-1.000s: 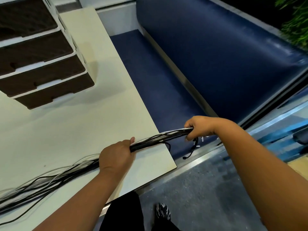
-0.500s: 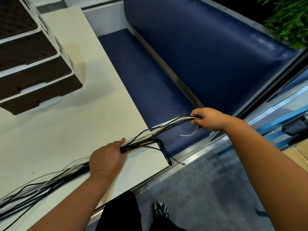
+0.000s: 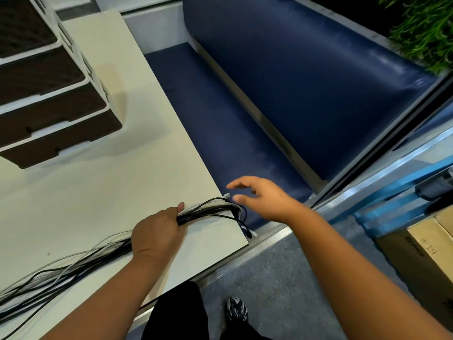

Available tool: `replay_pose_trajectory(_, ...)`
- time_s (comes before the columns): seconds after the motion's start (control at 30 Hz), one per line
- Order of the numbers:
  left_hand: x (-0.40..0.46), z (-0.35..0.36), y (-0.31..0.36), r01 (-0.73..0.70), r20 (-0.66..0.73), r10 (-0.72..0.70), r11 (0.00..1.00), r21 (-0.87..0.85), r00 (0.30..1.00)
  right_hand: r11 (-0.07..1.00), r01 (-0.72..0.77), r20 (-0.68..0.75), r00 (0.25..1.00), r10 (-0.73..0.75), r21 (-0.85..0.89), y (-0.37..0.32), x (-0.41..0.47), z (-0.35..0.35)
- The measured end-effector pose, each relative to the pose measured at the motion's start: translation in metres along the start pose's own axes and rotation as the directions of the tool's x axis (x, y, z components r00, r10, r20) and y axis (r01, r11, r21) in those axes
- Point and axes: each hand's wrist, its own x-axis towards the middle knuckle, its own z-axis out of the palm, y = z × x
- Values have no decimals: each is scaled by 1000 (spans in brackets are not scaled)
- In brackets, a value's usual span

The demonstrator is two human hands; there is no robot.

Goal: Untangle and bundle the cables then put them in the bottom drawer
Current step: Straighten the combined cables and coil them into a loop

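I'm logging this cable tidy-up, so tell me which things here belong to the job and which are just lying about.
Job: cables, gripped by the left hand; open right hand; drawer unit with its bottom drawer; table.
Lying about: blue bench; cardboard box; plant.

We see the cables [image 3: 73,266] — black and white strands gathered lengthwise on the table, ends spilling over its corner; bottom drawer [image 3: 61,146] closed.

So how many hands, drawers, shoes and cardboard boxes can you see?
Hands: 2, the left hand gripping the cables and the right hand open above the bench
Drawers: 4 in view
Shoes: 1
Cardboard boxes: 1
Total: 8
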Motion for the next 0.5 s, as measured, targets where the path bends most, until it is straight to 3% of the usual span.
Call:
replay_pose_trajectory(0.23,-1,-2,1,6,-7,-6,1000,10,1000,989,71,37,997,-66,-133,-6,3,21)
replay_pose_trajectory(0.5,-1,-1,0,1,0,-1,1000,0,1000,999,-2,102,995,6,-47,-7,1,3)
